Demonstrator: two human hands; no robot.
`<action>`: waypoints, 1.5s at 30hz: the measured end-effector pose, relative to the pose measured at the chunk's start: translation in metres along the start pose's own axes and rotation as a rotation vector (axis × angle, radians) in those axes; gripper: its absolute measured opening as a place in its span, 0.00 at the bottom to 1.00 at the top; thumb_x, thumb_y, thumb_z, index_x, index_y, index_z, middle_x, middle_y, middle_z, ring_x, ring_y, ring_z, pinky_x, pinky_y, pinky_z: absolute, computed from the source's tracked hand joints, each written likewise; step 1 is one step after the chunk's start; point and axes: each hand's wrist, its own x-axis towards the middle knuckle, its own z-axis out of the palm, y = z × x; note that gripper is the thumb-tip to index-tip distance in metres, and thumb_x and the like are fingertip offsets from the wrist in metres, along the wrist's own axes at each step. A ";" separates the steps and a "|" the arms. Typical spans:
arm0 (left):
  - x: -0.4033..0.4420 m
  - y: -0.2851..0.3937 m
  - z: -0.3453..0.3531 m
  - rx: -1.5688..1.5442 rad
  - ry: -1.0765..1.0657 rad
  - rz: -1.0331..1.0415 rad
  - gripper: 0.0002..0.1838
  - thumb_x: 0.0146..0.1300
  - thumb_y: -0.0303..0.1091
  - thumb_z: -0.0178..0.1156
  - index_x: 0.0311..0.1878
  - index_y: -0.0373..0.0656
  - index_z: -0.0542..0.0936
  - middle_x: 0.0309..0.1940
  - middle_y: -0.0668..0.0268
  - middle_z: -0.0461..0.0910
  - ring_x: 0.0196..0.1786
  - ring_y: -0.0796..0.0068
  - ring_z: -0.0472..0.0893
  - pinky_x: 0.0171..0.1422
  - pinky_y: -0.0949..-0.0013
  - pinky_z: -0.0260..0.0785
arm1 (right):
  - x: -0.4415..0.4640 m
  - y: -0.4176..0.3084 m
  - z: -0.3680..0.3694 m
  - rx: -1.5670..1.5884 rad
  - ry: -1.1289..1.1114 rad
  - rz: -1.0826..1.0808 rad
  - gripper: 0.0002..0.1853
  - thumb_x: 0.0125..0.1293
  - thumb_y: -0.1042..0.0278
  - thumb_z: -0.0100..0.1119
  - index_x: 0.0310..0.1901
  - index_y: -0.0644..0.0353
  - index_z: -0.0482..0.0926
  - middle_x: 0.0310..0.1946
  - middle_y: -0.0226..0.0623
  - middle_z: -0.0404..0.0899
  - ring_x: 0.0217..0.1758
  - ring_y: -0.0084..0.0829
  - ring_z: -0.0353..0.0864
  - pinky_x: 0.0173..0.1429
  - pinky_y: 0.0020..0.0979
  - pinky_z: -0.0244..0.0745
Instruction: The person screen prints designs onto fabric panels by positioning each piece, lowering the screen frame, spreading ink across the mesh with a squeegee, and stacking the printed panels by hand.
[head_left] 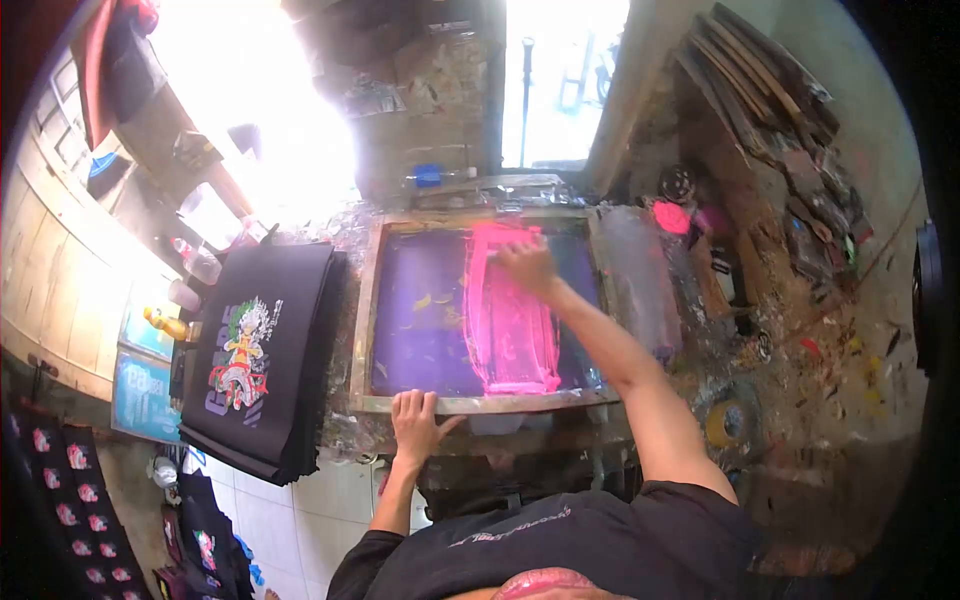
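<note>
A wooden-framed printing screen (363,330) lies flat in front of me, its mesh purple-blue. Down the right half of the mesh runs a wide band of bright pink ink (512,340), thicker along its edges and near end. My right hand (527,265) is closed on a pink-smeared squeegee (497,234) at the far end of this band; motion blurs the fingers and hides part of the tool. At the frame's near rail, my left hand (413,420) grips the wood, fingers over the top and thumb out to the right. What lies beneath the screen is hidden.
Left of the screen sits a stack of black printed fabric panels (270,350). Behind them are bottles (200,262) and a yellow bottle (165,322). A blue-labelled bottle (430,177) lies beyond the screen. Rightward are pink ink (671,217) and a tape roll (727,422).
</note>
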 end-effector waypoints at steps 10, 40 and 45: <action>-0.005 -0.011 0.017 0.006 0.014 0.044 0.36 0.55 0.73 0.67 0.41 0.45 0.77 0.35 0.64 0.73 0.46 0.59 0.76 0.62 0.51 0.65 | 0.009 0.011 -0.045 0.617 -0.672 -0.140 0.27 0.62 0.35 0.67 0.43 0.54 0.82 0.32 0.43 0.86 0.37 0.53 0.87 0.42 0.49 0.81; 0.051 -0.004 -0.061 -0.019 -0.150 0.050 0.32 0.52 0.63 0.75 0.42 0.41 0.82 0.39 0.65 0.80 0.46 0.67 0.78 0.58 0.58 0.68 | -0.085 -0.116 -0.232 0.149 -0.211 0.331 0.24 0.66 0.39 0.68 0.46 0.54 0.83 0.42 0.36 0.83 0.50 0.35 0.84 0.77 0.64 0.54; 0.155 0.001 -0.153 -0.055 -0.129 0.072 0.28 0.60 0.61 0.72 0.40 0.42 0.82 0.36 0.60 0.80 0.46 0.59 0.80 0.58 0.54 0.70 | 0.001 -0.075 -0.263 0.160 0.165 0.225 0.25 0.63 0.37 0.69 0.36 0.55 0.80 0.33 0.36 0.78 0.41 0.38 0.79 0.58 0.48 0.69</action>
